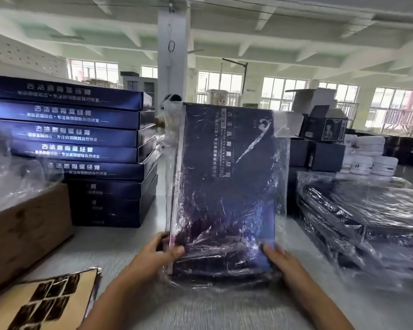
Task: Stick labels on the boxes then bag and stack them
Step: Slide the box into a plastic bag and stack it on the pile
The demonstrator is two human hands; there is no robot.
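Note:
A flat dark blue box stands upright on its short end in the middle of the table, inside a clear plastic bag whose loose top sticks out past the box. My left hand grips the lower left edge, thumb across the front. My right hand holds the lower right corner, fingers curled behind it. A stack of unbagged blue boxes rises at the left. Bagged boxes lie piled at the right. A sheet of dark labels lies at the bottom left.
A brown carton with clear bags on top sits at the left edge. Black boxes and white tubs stand behind the bagged pile. A white pillar rises beyond the grey table.

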